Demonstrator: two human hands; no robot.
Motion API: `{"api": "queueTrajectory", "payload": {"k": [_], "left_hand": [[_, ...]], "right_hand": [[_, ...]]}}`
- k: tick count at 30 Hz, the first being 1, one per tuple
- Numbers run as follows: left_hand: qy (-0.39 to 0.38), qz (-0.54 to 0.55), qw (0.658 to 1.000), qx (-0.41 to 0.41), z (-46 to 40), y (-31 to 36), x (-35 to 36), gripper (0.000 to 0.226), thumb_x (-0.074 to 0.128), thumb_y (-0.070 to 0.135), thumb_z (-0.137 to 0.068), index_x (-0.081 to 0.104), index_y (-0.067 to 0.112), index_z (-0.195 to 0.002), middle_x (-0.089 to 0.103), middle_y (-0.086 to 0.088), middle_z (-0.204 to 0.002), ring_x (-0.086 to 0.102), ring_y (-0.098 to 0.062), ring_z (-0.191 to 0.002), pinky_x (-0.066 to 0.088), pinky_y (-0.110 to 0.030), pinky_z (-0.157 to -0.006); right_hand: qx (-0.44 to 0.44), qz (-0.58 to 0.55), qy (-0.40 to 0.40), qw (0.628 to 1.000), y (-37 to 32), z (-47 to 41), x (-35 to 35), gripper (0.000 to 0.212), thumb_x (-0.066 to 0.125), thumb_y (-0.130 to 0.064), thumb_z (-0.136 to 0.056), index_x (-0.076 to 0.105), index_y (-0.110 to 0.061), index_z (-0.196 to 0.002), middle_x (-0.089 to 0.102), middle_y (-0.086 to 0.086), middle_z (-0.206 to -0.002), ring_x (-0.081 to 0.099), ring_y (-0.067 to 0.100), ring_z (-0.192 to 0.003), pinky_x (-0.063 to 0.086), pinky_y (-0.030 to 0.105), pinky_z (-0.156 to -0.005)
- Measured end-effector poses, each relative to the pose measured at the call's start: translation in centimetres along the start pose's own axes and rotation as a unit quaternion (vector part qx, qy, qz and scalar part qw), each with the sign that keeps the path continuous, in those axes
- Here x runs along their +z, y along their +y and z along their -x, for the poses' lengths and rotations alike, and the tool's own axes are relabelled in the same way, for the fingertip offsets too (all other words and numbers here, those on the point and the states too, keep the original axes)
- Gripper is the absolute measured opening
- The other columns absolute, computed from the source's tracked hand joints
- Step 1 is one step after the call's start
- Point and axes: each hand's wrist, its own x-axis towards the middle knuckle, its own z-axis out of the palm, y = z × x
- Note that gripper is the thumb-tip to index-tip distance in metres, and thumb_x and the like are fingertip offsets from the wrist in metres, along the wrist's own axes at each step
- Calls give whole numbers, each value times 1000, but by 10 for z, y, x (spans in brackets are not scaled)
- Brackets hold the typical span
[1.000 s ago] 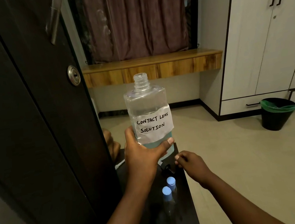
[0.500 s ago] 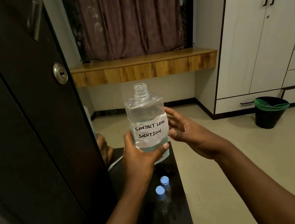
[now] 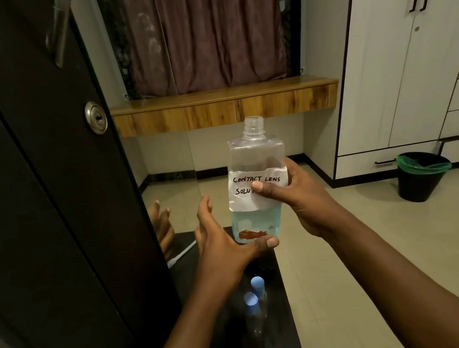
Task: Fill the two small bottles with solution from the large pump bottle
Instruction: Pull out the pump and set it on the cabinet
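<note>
The large clear bottle (image 3: 256, 167) has its pump off and its neck open. A white paper label on it reads "CONTACT LENS SOLUTION", and pale blue liquid fills its lower part. My right hand (image 3: 291, 200) grips it upright around the label, above the table. My left hand (image 3: 222, 236) is open just left of the bottle's base, thumb under the bottom edge, fingers spread. Two small clear bottles with blue caps (image 3: 254, 297) stand close together on the black table (image 3: 278, 344), below my left wrist.
A dark wardrobe door with a lock (image 3: 95, 117) stands close on the left. A wooden ledge (image 3: 224, 106) and a curtain are ahead. White cupboards (image 3: 412, 59) and a black bin with a green liner (image 3: 421, 176) are on the right.
The large bottle passed from my left hand to my right. My right hand came up from the table and took it at the label; my left hand let go and opened by the base.
</note>
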Motion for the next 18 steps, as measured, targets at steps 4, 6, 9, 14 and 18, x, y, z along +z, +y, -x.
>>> {"api": "queueTrajectory", "payload": {"k": [4, 6, 9, 14, 18], "left_hand": [[25, 77, 997, -20, 21, -15, -3, 128, 84, 49, -46, 10, 36, -149, 23, -2, -162, 23, -22, -148, 27, -44, -118], [21, 77, 996, -25, 32, -23, -4, 128, 86, 45, -46, 13, 32, -150, 25, -1, -160, 24, -20, -148, 25, -43, -120], [-14, 44, 999, -28, 42, -35, -5, 140, 83, 59, -34, 10, 34, -151, 22, 3, -161, 20, -16, -149, 22, -47, -122], [-54, -11, 998, -36, 43, -47, -6, 139, 86, 68, -34, 9, 42, -148, 24, 8, -159, 24, -13, -146, 27, -42, -120], [-53, -33, 998, -27, 47, -53, -7, 128, 92, 46, -52, 8, 42, -147, 21, 10, -160, 22, -13, -147, 27, -37, -120]], "right_hand": [[8, 32, 49, 998, 21, -8, -12, 57, 79, -23, -76, 52, -23, -127, 70, 0, -113, 68, 16, -102, 57, 34, -85], [12, 46, 68, 997, 34, -12, -15, 54, 79, -21, -77, 53, -24, -124, 70, -4, -111, 68, 11, -98, 57, 31, -83], [18, 79, 91, 993, 57, -16, -14, 52, 81, -20, -76, 54, -24, -120, 68, -6, -110, 67, 9, -96, 55, 28, -80], [41, 116, 110, 986, 100, -22, -10, 50, 81, -24, -75, 53, -27, -116, 66, -8, -110, 65, 12, -99, 56, 41, -88], [58, 98, 135, 984, 121, -26, -9, 51, 81, -22, -75, 52, -27, -117, 67, -7, -111, 65, 15, -101, 56, 44, -90]]}}
